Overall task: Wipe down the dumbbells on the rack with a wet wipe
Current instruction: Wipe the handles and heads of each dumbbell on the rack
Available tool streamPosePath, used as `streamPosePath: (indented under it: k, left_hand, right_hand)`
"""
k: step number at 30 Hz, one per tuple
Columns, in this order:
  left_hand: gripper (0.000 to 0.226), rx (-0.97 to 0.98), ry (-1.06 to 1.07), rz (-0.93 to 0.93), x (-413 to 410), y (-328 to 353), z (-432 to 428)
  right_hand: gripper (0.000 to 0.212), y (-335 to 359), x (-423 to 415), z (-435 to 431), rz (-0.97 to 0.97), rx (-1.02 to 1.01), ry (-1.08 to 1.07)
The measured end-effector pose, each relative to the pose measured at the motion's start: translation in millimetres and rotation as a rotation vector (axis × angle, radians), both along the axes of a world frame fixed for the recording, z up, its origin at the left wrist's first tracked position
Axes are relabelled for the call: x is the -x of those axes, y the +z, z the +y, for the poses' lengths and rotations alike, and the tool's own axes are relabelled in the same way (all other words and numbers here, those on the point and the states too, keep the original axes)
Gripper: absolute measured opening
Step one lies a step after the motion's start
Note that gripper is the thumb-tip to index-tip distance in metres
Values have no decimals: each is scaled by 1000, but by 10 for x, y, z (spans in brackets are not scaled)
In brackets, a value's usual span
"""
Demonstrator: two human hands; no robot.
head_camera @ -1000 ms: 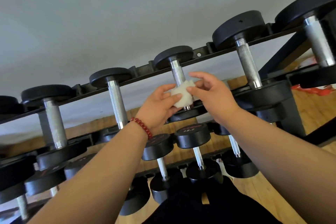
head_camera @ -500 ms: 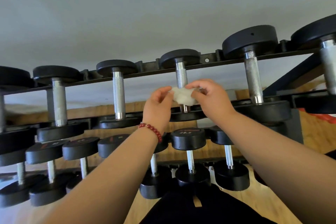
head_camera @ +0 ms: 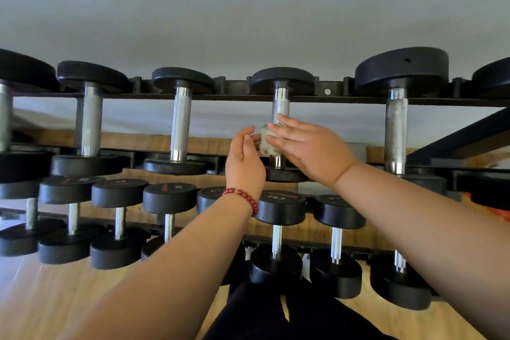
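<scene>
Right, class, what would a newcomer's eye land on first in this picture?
At centre, the left hand and right hand meet around a white wipe on the handle of a top-row dumbbell. A red bead bracelet circles the left wrist. Black dumbbells line the rack in two rows.

Both forearms are bare all the way up to the left hand (head_camera: 244, 163) and the right hand (head_camera: 309, 149). A bracelet (head_camera: 246, 197) of round, glossy, dark-red beads strung in a single row circles the left wrist. Low in the middle of the view, near-black trousers (head_camera: 248, 320) cover the legs, with a narrow gap showing between them.
</scene>
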State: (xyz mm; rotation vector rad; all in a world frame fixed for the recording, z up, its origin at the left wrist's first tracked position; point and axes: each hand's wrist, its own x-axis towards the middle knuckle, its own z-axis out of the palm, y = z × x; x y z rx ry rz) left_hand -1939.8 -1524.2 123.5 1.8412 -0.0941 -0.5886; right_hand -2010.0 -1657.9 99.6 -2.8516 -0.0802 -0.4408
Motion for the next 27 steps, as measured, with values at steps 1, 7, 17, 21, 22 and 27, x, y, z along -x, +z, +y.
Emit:
streamPosePath:
  k: [1,7,17,21,22,27]
  left_hand:
    - [28,-1,7,1,-5,-23,3]
    - [27,-13,21,-21,-3,-70,-10]
    - [27,-5,50,-30,-12,-72,-30]
    - [29,-11,45,-43,-4,-63,-31]
    - [30,-16,42,-43,-4,-64,-23]
    - [29,-5,77,-43,-1,-89,-29]
  right_hand:
    - [42,9,-9,-12,13,32,16]
    - [52,67,-116,-288,94,155,267]
    - [39,56,-252,-385,-6,178,286]
    - [39,6,-220,-299,-14,137,241]
    - [38,18,-163,-281,10,151,342]
    - [43,154,-319,-536,24,201,358]
